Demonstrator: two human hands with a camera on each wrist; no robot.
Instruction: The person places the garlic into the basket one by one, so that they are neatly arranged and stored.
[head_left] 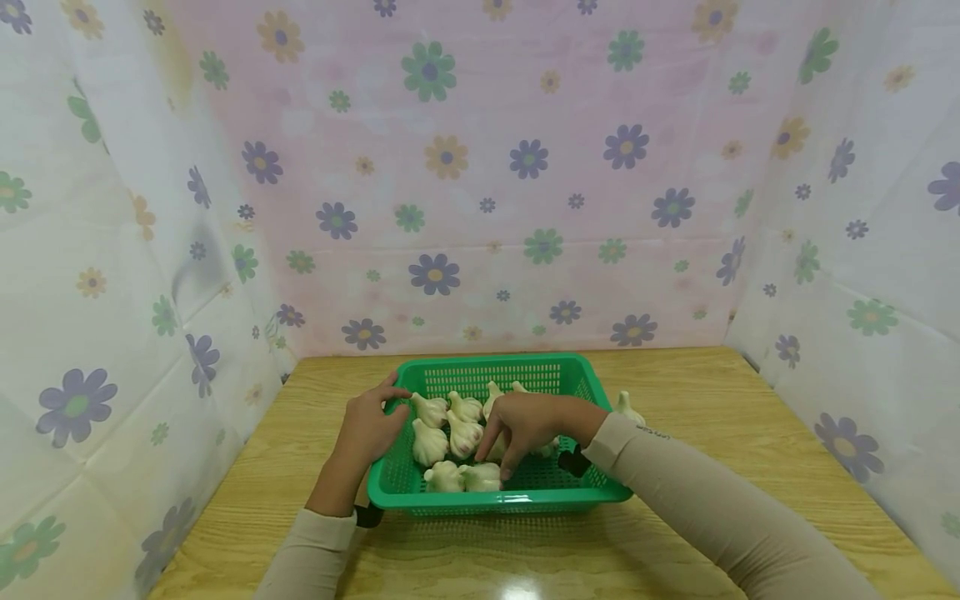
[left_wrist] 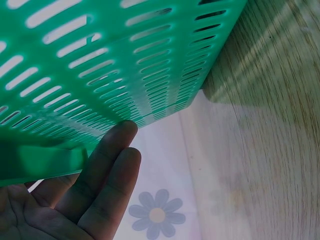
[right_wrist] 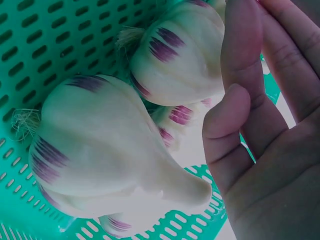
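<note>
Garlic bulbs [head_left: 430, 443], white with purple streaks, lie in a green plastic basket [head_left: 510, 497] with slotted walls. My left hand [head_left: 369, 425] holds the basket's left rim, with the thumb over the rim. In the left wrist view, fingers [left_wrist: 102, 185] of that hand reach along the outside of the slotted wall. My right hand [head_left: 528, 421] reaches down into the basket over the bulbs. In the right wrist view its palm and loosely bent fingers [right_wrist: 242, 55] show nothing between them, beside a large bulb [right_wrist: 105, 145]. Part of the bulbs is hidden under this hand.
Another garlic bulb [head_left: 627, 408] is on the wooden table [head_left: 285, 508], outside the basket's right side and partly behind the right sleeve [head_left: 697, 492]. Flower-printed cloth [head_left: 480, 183] walls in the table at the back and both sides.
</note>
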